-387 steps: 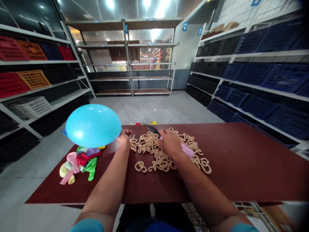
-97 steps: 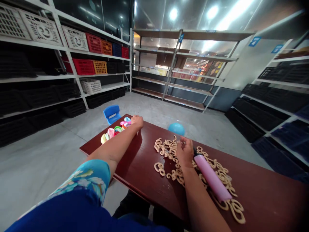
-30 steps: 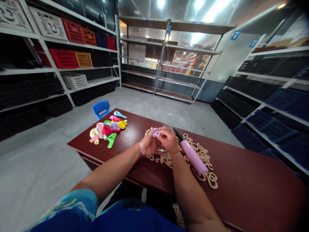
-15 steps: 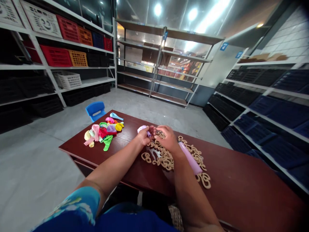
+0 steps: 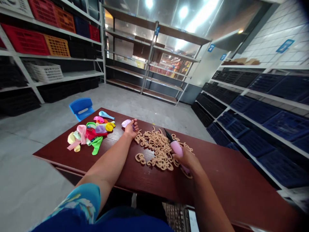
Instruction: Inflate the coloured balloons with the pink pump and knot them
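Observation:
A pale purple balloon pokes out of my left hand, whose fingers are curled round its neck. My right hand is wrapped round a pink pump with a black nozzle, tilted up over the table. Between my hands lies a spread pile of tan, curly ring-like pieces, some of them under the pump. To the left, a heap of deflated balloons in many colours rests on the dark red table.
A blue chair stands behind the table's left corner. Shelves with crates line the left side, and blue and black crates fill the right shelves. A metal rack stands at the back. Below the table's front edge is a phone-like object.
My hands have moved apart. The right one has gone to the pump and taken hold of it, lifting its nozzle end. The left one still holds the purple balloon. The view has shifted right.

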`<state>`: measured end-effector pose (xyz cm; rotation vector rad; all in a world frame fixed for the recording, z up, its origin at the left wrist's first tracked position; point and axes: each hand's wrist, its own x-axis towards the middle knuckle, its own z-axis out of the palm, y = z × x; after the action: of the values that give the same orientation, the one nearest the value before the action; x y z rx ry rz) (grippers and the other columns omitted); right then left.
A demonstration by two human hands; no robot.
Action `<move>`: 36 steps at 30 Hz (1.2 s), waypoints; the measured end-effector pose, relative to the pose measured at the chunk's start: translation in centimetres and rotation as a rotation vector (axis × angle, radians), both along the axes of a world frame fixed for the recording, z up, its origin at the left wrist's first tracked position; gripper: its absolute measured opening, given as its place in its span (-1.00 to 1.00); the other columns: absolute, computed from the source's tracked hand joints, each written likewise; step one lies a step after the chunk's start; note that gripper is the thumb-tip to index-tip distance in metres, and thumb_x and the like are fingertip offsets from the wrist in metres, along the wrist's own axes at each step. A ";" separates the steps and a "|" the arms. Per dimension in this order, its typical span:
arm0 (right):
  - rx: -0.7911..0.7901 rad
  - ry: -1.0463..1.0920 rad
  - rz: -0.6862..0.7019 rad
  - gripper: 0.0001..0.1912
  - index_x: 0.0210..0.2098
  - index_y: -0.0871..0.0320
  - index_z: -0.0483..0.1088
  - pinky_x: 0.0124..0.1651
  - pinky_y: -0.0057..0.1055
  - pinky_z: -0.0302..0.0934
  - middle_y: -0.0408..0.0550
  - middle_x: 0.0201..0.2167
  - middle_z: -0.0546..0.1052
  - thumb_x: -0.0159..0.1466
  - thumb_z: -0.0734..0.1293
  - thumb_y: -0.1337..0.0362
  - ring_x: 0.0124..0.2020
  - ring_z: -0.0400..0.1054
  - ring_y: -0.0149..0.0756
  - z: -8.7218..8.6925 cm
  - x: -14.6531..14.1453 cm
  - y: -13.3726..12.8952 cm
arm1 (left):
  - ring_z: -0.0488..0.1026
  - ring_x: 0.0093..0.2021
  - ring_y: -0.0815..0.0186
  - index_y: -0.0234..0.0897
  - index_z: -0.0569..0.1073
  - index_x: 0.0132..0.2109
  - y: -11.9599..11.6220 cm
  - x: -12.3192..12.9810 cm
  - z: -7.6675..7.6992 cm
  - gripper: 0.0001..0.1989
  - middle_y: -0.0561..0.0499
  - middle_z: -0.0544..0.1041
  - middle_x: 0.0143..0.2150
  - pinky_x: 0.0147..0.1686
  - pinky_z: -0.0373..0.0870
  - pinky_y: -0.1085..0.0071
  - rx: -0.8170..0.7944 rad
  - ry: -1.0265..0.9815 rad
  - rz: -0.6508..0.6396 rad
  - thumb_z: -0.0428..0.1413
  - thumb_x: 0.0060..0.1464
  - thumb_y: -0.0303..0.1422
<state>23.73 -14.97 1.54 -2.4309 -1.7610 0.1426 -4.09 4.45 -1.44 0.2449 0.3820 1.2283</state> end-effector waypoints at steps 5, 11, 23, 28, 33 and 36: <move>0.107 -0.024 0.020 -0.46 -0.06 0.09 0.27 -0.31 -0.30 0.15 0.07 -0.20 0.45 0.07 0.24 -0.08 -0.24 0.36 -0.09 3.3 -1.9 2.2 | 0.06 -0.69 0.53 -0.32 0.31 -0.30 0.8 -0.9 -1.5 -0.94 0.14 0.18 -0.58 -0.69 0.04 0.57 0.084 -0.130 -0.006 -0.04 0.10 -0.45; 0.379 -0.036 0.398 -0.41 0.11 0.07 0.13 -0.15 -0.36 0.14 0.00 -0.03 0.37 0.13 0.26 0.05 -0.11 0.29 -0.20 3.2 -7.0 7.0 | 0.08 -0.67 0.53 -0.33 0.31 -0.30 1.1 -1.7 -1.3 -0.95 0.13 0.21 -0.58 -0.64 0.09 0.54 0.085 -0.244 0.073 -0.04 0.09 -0.48; 0.377 -0.289 0.516 -0.47 0.09 -0.01 0.19 -0.14 -0.37 0.05 -0.03 -0.13 0.42 0.13 0.29 0.14 -0.17 0.28 -0.22 -0.4 -6.4 8.2 | 0.07 -0.67 0.51 -0.30 0.29 -0.34 1.2 -2.7 -0.5 -0.86 0.13 0.19 -0.59 -0.59 0.12 0.50 0.021 -0.292 0.214 -0.13 0.15 -0.47; 0.374 -0.309 0.515 -0.49 0.07 -0.02 0.20 -0.15 -0.36 0.04 -0.03 -0.10 0.41 0.13 0.29 0.14 -0.18 0.27 -0.22 -0.4 -6.7 8.1 | 0.06 -0.67 0.52 -0.30 0.29 -0.33 0.5 -2.3 0.0 -0.88 0.13 0.20 -0.57 -0.59 0.10 0.51 0.044 -0.237 0.198 -0.11 0.14 -0.48; 0.355 -0.315 0.512 -0.47 0.07 -0.03 0.20 -0.15 -0.36 0.03 -0.01 -0.07 0.40 0.10 0.32 0.14 -0.16 0.27 -0.21 -0.6 -6.8 8.1 | 0.06 -0.67 0.51 -0.29 0.29 -0.33 0.2 -1.9 0.1 -0.90 0.13 0.18 -0.57 -0.60 0.09 0.51 0.035 -0.199 0.218 -0.09 0.14 -0.45; 0.342 -0.315 0.503 -0.47 0.07 -0.03 0.20 -0.15 -0.36 0.03 -0.01 -0.08 0.41 0.10 0.32 0.14 -0.16 0.27 -0.21 -0.6 -6.9 8.1 | 0.07 -0.66 0.51 -0.28 0.28 -0.33 0.1 -1.7 0.2 -0.91 0.13 0.17 -0.58 -0.61 0.07 0.52 0.028 -0.141 0.257 -0.08 0.13 -0.43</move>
<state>16.84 -6.82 0.92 -1.8111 -2.2743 -0.4777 -5.82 4.55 -1.27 0.1346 0.2794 1.4957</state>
